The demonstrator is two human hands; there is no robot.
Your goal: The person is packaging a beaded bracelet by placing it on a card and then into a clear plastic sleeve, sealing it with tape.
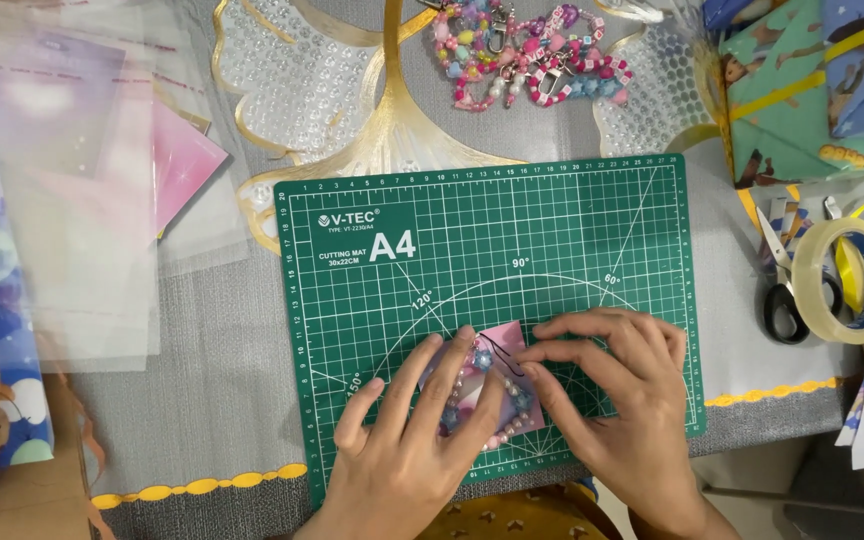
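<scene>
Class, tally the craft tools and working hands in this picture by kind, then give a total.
Green cutting mat: 1
Clear tape roll: 1
Scissors: 1
Hands, left hand and right hand, on the beaded charm packet: 2
Total: 5

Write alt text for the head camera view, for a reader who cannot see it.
Two hands, left hand and right hand, press a pink card with a beaded charm onto a green cutting mat. More beaded chains lie above the mat; a tape roll and scissors lie at right.
</scene>
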